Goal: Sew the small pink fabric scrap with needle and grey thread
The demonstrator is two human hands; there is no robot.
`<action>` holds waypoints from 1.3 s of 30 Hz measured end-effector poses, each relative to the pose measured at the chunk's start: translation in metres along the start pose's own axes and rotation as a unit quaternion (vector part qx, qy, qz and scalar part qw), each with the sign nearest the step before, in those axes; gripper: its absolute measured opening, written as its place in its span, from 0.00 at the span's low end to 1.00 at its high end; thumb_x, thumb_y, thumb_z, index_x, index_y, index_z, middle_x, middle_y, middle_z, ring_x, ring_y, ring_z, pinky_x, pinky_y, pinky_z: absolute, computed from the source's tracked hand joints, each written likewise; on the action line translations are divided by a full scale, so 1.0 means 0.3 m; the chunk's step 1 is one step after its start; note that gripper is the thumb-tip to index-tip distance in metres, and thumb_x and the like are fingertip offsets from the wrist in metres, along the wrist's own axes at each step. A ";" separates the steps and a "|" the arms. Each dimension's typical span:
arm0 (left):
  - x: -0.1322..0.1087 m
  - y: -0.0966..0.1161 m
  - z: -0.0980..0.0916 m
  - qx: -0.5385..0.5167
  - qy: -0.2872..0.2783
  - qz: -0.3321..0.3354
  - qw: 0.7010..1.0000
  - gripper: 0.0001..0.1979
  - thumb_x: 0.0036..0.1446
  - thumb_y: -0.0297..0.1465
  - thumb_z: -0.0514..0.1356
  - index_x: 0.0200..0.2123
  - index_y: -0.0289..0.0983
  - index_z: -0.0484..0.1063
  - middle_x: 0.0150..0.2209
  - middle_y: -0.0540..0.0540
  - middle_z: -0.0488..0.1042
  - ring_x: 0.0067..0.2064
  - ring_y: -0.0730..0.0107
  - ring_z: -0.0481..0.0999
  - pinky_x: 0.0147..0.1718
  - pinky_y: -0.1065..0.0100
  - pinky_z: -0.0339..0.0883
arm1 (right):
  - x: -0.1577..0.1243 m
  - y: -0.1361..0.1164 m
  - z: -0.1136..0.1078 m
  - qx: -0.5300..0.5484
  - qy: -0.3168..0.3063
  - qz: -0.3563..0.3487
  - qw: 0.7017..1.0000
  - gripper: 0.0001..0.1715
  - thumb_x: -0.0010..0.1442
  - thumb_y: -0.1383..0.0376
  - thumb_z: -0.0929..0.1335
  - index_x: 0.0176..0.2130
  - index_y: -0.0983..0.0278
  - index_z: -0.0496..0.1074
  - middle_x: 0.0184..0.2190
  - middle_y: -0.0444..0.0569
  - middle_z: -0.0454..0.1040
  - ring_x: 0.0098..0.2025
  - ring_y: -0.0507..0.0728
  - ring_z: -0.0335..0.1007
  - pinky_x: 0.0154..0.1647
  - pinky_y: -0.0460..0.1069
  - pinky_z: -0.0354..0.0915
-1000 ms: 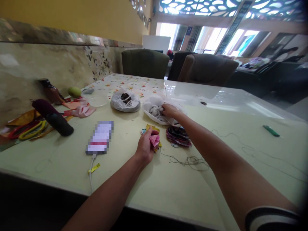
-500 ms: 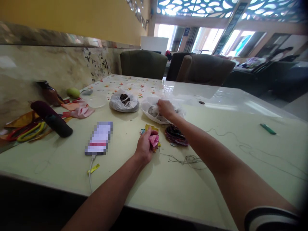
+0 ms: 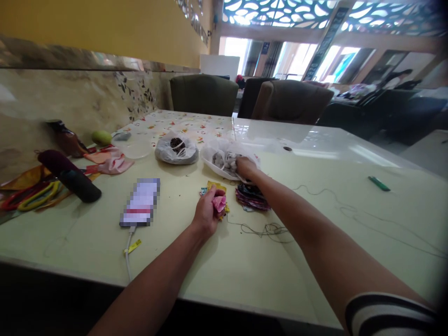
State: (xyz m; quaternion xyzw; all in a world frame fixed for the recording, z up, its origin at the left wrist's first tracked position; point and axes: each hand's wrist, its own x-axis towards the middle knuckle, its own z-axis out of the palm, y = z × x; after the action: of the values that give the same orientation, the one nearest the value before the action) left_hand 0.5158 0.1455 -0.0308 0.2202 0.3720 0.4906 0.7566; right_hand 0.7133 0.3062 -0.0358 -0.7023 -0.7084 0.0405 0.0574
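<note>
**Table** [image 3: 227, 275]: pale, glossy; the person sits at its near edge.

1. **Left hand** [image 3: 206, 212], middle of the table, a little in from the near edge. Fingers curl shut around a bunched pink fabric piece [image 3: 220, 203], which rests on the surface. A yellow scrap [image 3: 216, 186] shows just beyond the knuckles.
2. **Right hand** [image 3: 245, 166], further in, reaching into a white plastic bag [image 3: 213, 151] of grey filling [image 3: 224, 161]. The fingers bend down into the filling. Whether they have pinched any of it cannot be told.
3. **Pile of dark patterned fabric pieces** [image 3: 250, 196], between the two hands and just beside the right forearm.
4. **Loose thread** [image 3: 269, 228], tangled on the near side of the pile and trailing toward the right edge.
5. **Second bag** [image 3: 177, 149], dark contents, to the left of the white bag.
6. **Phone** [image 3: 140, 201], left of the left hand, with a cable [image 3: 128, 254] running to the near edge.
7. **Along the left edge:** dark cylinder [image 3: 68, 175], scissors [image 3: 35, 196], pink cloth [image 3: 117, 163].
8. **Green stick** [image 3: 378, 183], well apart, toward the right edge.

**State of work, as judged:** the pile suggests that several pieces are already done. The pink piece is gathered in the fist, with no filling at it yet. Filling remains in the bag, and the thread lies unused.
</note>
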 end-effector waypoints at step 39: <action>0.532 -0.062 0.272 0.218 0.053 0.110 0.968 0.14 0.54 0.28 0.62 0.46 0.36 0.76 0.21 0.55 0.66 0.19 0.77 0.61 0.20 0.75 0.54 | -0.034 0.111 0.007 0.248 0.156 0.027 0.956 0.11 0.53 0.73 0.66 0.33 0.69 0.79 0.33 0.51 0.80 0.36 0.55 0.71 0.39 0.46 0.63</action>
State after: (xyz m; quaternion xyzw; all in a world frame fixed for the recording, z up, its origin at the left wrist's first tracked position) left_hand 0.6287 0.2847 -0.0480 0.3932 0.4828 0.4890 0.6109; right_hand 0.7460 0.2964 -0.0426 -0.6826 -0.6390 0.1058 0.3384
